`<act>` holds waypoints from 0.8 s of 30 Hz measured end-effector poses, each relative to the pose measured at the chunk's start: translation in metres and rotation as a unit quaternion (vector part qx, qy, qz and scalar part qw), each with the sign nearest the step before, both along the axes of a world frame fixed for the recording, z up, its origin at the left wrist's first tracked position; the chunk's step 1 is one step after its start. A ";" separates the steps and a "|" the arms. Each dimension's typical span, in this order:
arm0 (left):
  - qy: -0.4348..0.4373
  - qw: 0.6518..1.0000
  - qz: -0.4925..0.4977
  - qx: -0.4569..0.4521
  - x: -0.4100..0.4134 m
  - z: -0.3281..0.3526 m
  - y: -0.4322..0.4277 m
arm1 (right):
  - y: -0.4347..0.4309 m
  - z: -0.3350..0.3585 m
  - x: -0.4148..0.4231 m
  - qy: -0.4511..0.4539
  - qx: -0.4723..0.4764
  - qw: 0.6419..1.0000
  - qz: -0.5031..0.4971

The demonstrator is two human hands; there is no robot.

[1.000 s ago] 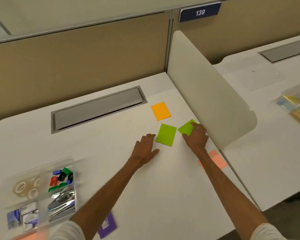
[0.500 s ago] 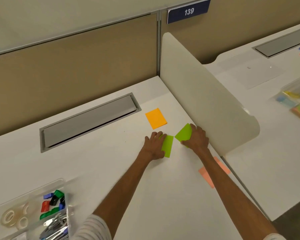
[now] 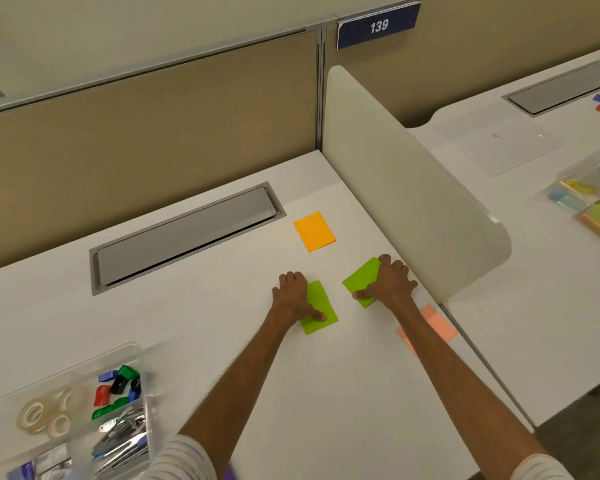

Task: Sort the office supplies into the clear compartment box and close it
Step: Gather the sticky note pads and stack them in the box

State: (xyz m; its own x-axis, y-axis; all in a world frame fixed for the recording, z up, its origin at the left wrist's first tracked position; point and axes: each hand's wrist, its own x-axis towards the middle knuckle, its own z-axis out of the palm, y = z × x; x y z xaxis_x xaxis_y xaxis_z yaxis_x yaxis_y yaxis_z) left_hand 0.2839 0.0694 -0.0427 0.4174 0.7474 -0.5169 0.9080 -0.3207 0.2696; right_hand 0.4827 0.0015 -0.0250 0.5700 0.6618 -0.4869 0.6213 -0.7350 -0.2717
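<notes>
Green pads, one under each hand now. A sec ago my L hand lay flat on the desk just left of the left green pad. Now it sits on that pad's left side, thumb laid across the near end, fingers bent at the left edge. Can't tell if that's a grip yet or only a press. R hand was already on the right green pad. Now the thumb hooks its near corner and the fingers curl over the right edge, so it's gripping, and more of the pad shows left of the hand.

Meaning, I'd say: both greens are about ready to go in one trip. The box is at near left, open, well apart from both hands. It already holds tape rolls, coloured clips and metal bits in separate compartments. No lid visible on this desk.

Still loose: orange pad just beyond the hands, and pink pad at near right, partly under my R forearm, near the desk edge.

In the way: not much. The divider stands just right of the R hand, so little room on that side. Only my own L forearm lies along the route back to the box. The cable hatch is far left, off the route. The next desk's box beyond the divider isn't mine.
</notes>
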 end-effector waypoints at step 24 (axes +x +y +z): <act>-0.157 0.974 0.158 -0.034 -0.063 0.025 -0.067 | -0.073 0.006 -0.050 0.018 0.160 0.983 -0.088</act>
